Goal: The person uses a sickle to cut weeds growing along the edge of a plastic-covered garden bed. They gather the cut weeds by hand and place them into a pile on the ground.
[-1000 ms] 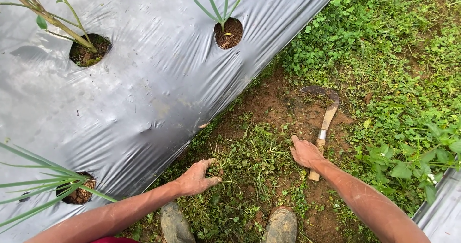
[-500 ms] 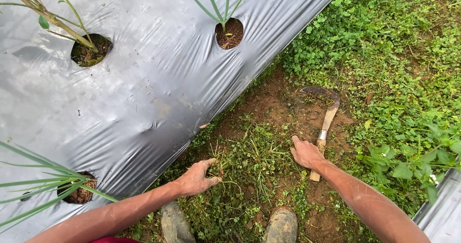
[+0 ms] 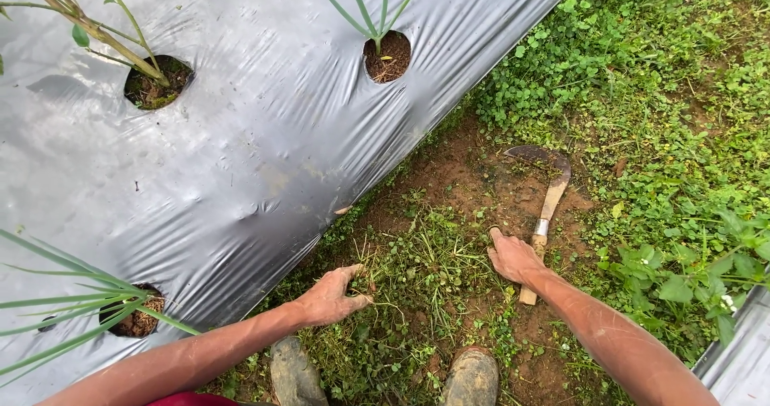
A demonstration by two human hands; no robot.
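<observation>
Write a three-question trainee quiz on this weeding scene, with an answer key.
1. True or false: the right hand rests on the handle of the sickle.
2. What does the left hand touch? A) plastic mulch sheet B) loose weeds C) a boot
3. How many planting holes show in the silver mulch sheet?

Key: 1 true. 2 B: the fingers close on the loose weeds on the soil. 3 three.

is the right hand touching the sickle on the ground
Touching. The head view shows the right hand lying over the sickle handle, with wood showing above and below it.
</observation>
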